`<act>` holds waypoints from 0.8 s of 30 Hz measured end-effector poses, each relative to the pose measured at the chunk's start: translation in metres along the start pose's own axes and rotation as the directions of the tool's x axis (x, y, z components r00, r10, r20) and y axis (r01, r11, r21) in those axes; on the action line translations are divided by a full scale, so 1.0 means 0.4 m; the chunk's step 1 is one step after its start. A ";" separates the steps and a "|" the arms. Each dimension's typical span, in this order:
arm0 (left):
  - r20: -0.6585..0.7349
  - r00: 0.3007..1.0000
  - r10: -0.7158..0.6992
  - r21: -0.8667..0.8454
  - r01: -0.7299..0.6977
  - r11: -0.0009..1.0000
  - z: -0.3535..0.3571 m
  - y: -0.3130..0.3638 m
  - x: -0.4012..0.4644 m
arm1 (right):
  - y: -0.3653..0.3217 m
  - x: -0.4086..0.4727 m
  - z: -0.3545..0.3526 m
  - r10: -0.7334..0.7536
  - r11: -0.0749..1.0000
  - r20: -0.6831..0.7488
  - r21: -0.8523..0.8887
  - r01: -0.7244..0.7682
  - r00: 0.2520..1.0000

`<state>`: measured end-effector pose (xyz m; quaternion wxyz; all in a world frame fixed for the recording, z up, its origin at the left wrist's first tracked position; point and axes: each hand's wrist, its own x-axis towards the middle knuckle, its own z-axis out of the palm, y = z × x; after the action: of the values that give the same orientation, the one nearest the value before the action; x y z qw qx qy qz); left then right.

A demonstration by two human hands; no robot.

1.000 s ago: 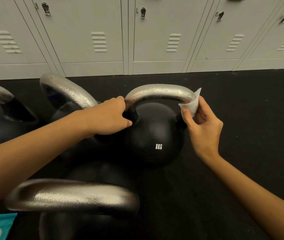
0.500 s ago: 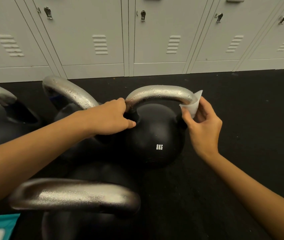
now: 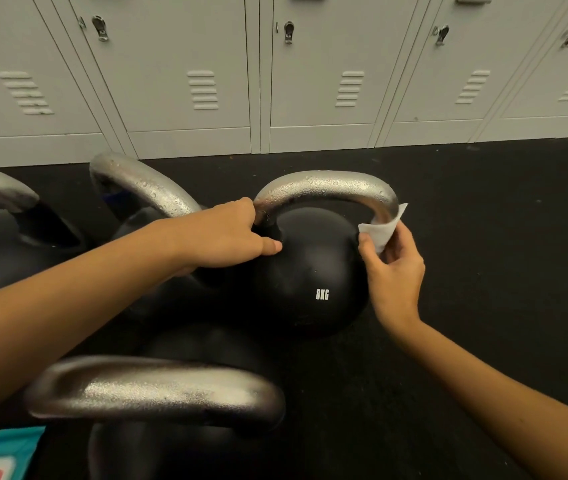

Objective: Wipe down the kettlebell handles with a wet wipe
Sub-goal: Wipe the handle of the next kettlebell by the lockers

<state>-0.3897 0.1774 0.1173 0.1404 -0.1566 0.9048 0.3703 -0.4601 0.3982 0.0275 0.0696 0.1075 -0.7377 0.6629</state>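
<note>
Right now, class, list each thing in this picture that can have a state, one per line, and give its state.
8 kg kettlebell: upright on the floor, handle beaded with water drops.
Wet wipe: pinched, pressed to the right end of that handle.
Left hand: grips the handle's left base.
Right hand: pinches the wipe.
Near kettlebell: upright, untouched.
Lockers: doors closed.

The 8KG kettlebell (image 3: 310, 271) stands rightmost of four on the floor (image 3: 483, 237), lockers (image 3: 189, 64) behind.
</note>
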 end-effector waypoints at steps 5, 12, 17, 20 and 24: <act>0.008 1.000 0.005 -0.027 -0.005 1.000 -0.001 -0.004 -0.001 | -0.031 0.008 0.007 -0.057 0.998 -0.015 -0.006 0.057 0.998; 0.017 1.000 -0.004 -0.012 0.004 1.000 0.001 0.004 -0.003 | -0.041 0.034 -0.011 -0.177 0.983 0.047 -0.046 0.179 0.983; 0.013 1.000 -0.015 -0.062 0.016 0.998 0.001 -0.001 0.004 | -0.004 0.023 -0.050 -0.044 0.998 0.167 -0.047 0.053 0.985; -0.003 0.999 -0.036 -0.100 0.036 0.994 -0.002 -0.005 0.006 | 0.014 0.028 -0.066 0.025 0.990 0.196 -0.138 0.002 0.980; -0.003 0.999 -0.041 -0.118 0.040 0.992 0.002 -0.008 0.008 | -0.011 0.059 -0.066 0.035 0.987 0.219 -0.159 0.000 0.975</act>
<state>-0.3912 0.1752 0.1136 0.1357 -0.1839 0.8785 0.4195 -0.4829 0.4226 0.0404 -0.0107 0.1684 -0.7919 0.5868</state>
